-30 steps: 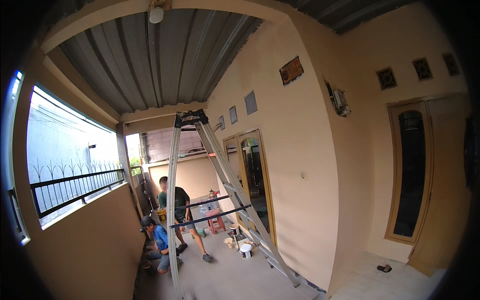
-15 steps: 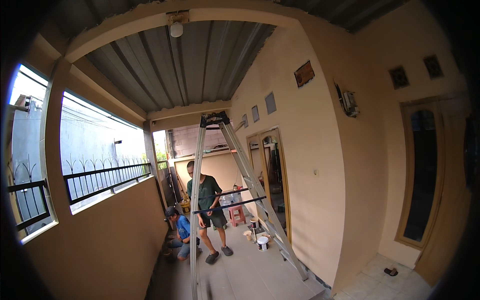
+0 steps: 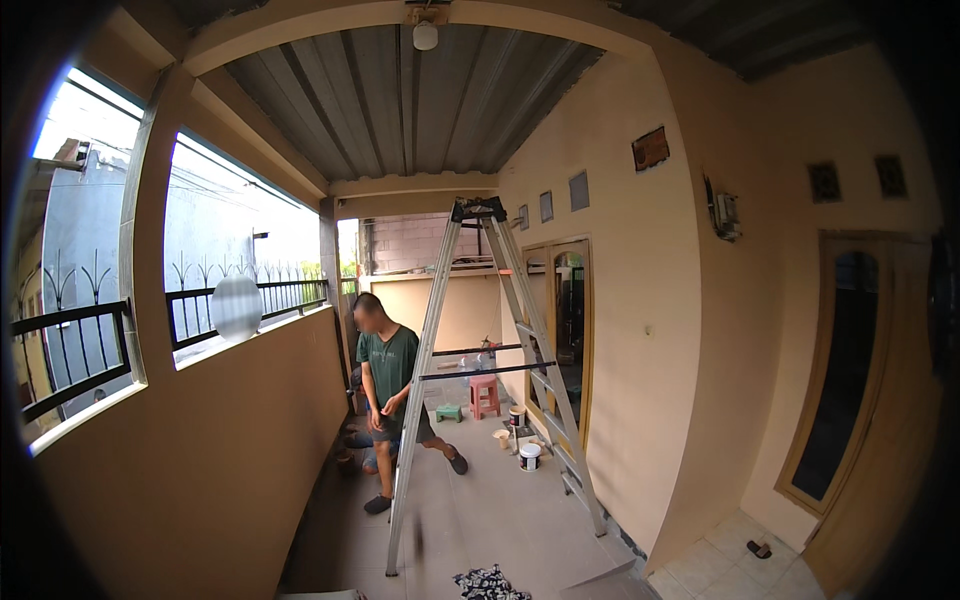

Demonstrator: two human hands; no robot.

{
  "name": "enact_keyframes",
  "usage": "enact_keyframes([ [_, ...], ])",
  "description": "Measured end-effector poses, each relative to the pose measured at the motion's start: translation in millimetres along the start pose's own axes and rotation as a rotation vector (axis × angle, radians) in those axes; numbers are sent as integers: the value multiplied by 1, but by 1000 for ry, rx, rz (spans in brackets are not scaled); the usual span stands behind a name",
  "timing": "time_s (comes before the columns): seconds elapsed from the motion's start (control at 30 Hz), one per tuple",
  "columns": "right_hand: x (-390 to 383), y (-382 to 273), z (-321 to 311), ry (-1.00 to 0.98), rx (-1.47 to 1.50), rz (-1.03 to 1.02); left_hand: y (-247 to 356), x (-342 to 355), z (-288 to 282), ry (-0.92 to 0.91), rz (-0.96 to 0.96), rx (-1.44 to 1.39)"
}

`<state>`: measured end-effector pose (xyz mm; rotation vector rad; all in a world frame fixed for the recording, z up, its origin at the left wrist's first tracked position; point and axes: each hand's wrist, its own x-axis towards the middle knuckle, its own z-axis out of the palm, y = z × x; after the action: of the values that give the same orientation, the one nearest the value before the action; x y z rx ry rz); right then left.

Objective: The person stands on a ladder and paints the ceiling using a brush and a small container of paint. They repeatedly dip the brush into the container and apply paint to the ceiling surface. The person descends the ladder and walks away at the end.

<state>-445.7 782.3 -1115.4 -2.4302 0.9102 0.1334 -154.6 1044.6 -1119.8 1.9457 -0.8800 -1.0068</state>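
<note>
Neither of my hands shows in the head view. An aluminium stepladder (image 3: 430,330) stands spread on the tiled floor ahead of me, dark straps joining its two sides. Just left of it, a person (image 3: 392,350) in a green shirt and dark shorts strides toward the low wall, looking down with hands held together at the front. Behind that person's legs, another person (image 3: 370,465) crouches, mostly hidden. A black-and-white patterned cloth (image 3: 490,583) appears at the lower edge.
Right of the ladder are a white paint bucket (image 3: 529,457), an open paint tub (image 3: 517,416) and a small cup (image 3: 501,438). A red stool (image 3: 485,396) and low green stool (image 3: 449,412) stand farther back. A sandal (image 3: 759,549) lies near the right door (image 3: 835,360).
My view has turned left and a little downward. The person in green has stepped left, now covering most of the crouching person. The patterned cloth has come into view.
</note>
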Motion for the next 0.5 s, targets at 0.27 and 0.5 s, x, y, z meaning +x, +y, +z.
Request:
enact_keyframes([
  [0.27,-51,-18,24,-24,-14,-16,-31,-70,11,45,-42,-42],
  [0.5,-94,0,29,-28,-16,-1,-36,-103,43,58,-64,-56],
])
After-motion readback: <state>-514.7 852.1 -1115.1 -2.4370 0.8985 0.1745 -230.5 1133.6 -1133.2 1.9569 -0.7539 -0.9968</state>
